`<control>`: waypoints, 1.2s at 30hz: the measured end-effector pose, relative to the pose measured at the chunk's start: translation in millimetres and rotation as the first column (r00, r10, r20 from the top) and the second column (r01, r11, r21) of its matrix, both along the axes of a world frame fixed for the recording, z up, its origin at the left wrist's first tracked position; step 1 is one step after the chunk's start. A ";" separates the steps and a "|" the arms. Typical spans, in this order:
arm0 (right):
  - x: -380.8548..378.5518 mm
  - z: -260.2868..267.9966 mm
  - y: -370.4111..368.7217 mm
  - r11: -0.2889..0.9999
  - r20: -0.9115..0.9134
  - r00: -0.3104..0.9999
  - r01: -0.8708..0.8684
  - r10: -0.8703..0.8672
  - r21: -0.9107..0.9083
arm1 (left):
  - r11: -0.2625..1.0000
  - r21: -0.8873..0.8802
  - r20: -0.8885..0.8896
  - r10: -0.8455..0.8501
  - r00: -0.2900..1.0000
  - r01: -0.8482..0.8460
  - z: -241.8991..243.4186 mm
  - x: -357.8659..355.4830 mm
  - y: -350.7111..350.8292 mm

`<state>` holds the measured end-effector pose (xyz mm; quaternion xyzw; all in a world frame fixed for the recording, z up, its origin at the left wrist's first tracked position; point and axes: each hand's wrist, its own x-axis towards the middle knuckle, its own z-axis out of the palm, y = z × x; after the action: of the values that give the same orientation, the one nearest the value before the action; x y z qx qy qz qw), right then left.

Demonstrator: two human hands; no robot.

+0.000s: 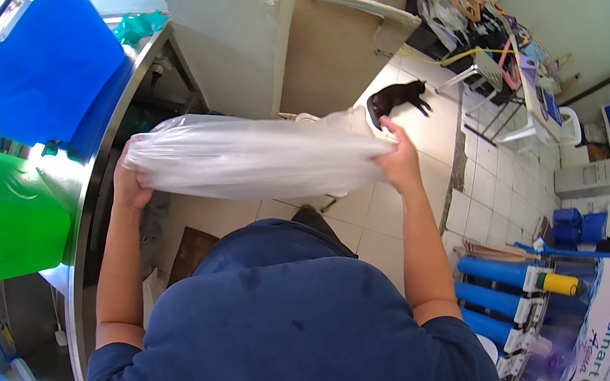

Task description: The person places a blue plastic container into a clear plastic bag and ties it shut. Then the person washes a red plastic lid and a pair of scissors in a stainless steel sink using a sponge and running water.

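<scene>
A long bundle of translucent white plastic [263, 153] stretches across in front of my body, held up above the tiled floor. At its left end my left hand [132, 180] grips the gathered plastic. My right hand [400, 161] is closed on the other end, with the index finger extended along its upper edge. The plastic looks creased lengthwise and slightly blurred. Whether it is one bag or several sheets, I cannot tell.
A black cat [396, 100] lies on the floor ahead. To my left, blue [48, 63] and green [3, 219] plastic containers stand on a metal counter [91, 203]. Blue filter housings [486, 299] are at right. A cluttered table [537, 102] and stool [479, 68] stand farther off.
</scene>
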<state>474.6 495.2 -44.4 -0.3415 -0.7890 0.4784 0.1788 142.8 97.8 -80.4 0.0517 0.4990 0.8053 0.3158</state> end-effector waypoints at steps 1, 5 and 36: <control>4.5 -10.9 7.7 0.975 -0.144 0.985 0.064 -0.096 -0.214 | 0.985 -0.035 -0.029 -0.172 0.985 0.170 4.3 2.0 2.6; 19.6 -41.2 37.0 0.900 0.096 0.951 0.310 -0.295 -0.305 | 0.716 -0.404 -0.090 -0.651 0.754 0.570 6.3 10.9 9.6; -41.4 -390.0 264.0 0.991 0.893 0.441 -0.126 0.085 -0.032 | -0.063 -0.993 0.080 -0.981 0.176 0.098 -380.5 -64.1 385.3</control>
<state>433.1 759.2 -434.4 -0.4883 -0.7941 0.2224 -0.2854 78.7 483.1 -460.9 0.4358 0.8099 -0.0044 0.3926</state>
